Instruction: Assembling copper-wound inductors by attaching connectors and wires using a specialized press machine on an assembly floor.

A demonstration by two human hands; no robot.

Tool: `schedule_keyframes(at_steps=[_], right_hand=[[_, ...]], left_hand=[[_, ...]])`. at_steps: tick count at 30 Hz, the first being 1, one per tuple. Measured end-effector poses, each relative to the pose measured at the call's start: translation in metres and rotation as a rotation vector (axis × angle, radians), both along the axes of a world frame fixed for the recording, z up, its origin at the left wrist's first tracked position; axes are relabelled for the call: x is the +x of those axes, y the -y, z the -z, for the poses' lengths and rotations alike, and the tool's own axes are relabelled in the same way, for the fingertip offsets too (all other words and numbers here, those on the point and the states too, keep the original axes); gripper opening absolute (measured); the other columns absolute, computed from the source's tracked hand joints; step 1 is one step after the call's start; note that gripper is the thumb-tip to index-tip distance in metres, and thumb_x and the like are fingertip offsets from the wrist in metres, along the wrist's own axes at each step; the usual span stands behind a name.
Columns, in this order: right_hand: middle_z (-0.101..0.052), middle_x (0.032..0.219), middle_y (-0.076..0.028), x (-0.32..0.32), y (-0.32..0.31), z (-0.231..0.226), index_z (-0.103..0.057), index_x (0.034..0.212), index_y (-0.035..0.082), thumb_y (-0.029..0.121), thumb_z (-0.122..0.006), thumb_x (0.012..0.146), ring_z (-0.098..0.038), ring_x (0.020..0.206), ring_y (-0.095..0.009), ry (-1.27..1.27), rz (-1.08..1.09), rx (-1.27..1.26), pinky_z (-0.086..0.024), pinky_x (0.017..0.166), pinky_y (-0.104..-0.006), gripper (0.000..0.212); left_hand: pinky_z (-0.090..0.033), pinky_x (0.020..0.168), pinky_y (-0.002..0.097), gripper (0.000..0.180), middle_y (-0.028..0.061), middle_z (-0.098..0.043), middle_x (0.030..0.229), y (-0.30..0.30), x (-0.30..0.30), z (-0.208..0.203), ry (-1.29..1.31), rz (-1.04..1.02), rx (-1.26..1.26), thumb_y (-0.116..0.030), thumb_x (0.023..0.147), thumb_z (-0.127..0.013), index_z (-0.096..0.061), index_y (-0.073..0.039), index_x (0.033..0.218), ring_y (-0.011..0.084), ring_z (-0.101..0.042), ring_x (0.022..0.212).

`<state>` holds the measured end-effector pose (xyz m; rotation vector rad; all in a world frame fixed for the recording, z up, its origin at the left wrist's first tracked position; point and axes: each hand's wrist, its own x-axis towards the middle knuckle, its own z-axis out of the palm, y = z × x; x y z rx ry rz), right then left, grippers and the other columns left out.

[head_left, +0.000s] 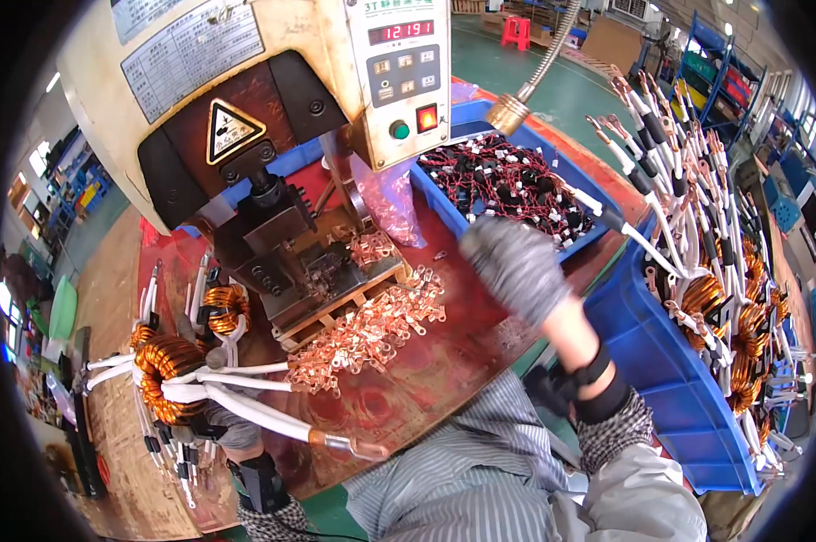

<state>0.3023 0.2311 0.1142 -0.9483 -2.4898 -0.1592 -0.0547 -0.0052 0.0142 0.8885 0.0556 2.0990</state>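
A copper-wound ring coil with thick white leads is at the left side of the red table. My left hand, in a grey glove, grips it from below and near; most of its fingers are behind the coil and leads. One white lead reaches right and ends in a copper lug. My right hand, also gloved, is blurred in front of a blue bin, so its fingers cannot be made out. Loose copper lugs lie heaped between my hands, before the press tooling.
The press machine fills the upper left. Small parts with red-black wires lie in the blue bin. Another blue bin at right has many leaded coils beside it. A flexible metal hose hangs above. More coils stand behind my left hand.
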Motion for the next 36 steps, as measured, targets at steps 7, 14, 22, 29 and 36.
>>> schedule_keyframes(at_steps=[7,14,22,29,36], right_hand=[[-0.060,0.082,-0.018,0.018,-0.092,0.004,-0.061,0.098,0.009,0.030,-0.065,0.066,-0.058,0.080,-0.032,0.409,0.165,-0.398,-0.046,0.074,-0.0394,0.038],[-0.061,0.073,-0.015,0.052,-0.197,0.052,-0.064,0.081,0.005,0.024,-0.066,0.071,-0.059,0.069,-0.029,-0.426,0.291,-0.224,-0.046,0.064,-0.0366,0.022],[-0.061,0.077,-0.018,0.015,-0.118,-0.035,-0.061,0.093,0.011,0.037,-0.049,0.083,-0.059,0.075,-0.034,0.107,0.537,-0.022,-0.046,0.070,-0.0416,0.031],[-0.059,0.086,-0.015,0.013,-0.106,-0.045,-0.060,0.092,0.008,0.024,-0.057,0.080,-0.058,0.078,-0.032,-0.489,0.374,0.450,-0.047,0.071,-0.0395,0.021],[-0.062,0.081,-0.011,-0.013,-0.068,-0.048,-0.055,0.096,-0.002,0.024,-0.048,0.089,-0.062,0.062,-0.017,-1.277,-0.138,-0.613,-0.051,0.048,-0.0226,0.028]], left_hand=[[-0.024,0.100,0.0550,0.091,0.0143,-0.035,0.132,-0.003,0.024,-0.001,0.066,0.022,-0.179,-0.045,0.060,-0.073,-0.028,-0.011,0.132,0.0333,-0.032,0.122],[-0.031,0.097,0.0518,0.097,0.0155,-0.042,0.123,-0.010,0.029,0.000,-0.032,0.087,-0.329,-0.054,0.051,-0.075,-0.038,-0.002,0.124,0.0328,-0.042,0.113],[-0.033,0.097,0.0498,0.102,0.0186,-0.044,0.120,-0.005,0.035,-0.009,-0.179,0.038,-0.388,-0.061,0.049,-0.073,-0.039,0.003,0.121,0.0336,-0.045,0.109],[-0.039,0.093,0.0329,0.059,0.0161,-0.047,0.114,0.000,0.030,0.001,-0.365,-0.109,-0.324,-0.038,0.082,-0.055,-0.036,0.003,0.120,0.0217,-0.049,0.102],[-0.037,0.095,0.0428,0.072,0.0203,-0.043,0.121,0.015,0.027,0.012,-0.171,-0.076,-0.383,-0.054,0.083,-0.037,-0.032,0.002,0.127,0.0326,-0.047,0.106]])
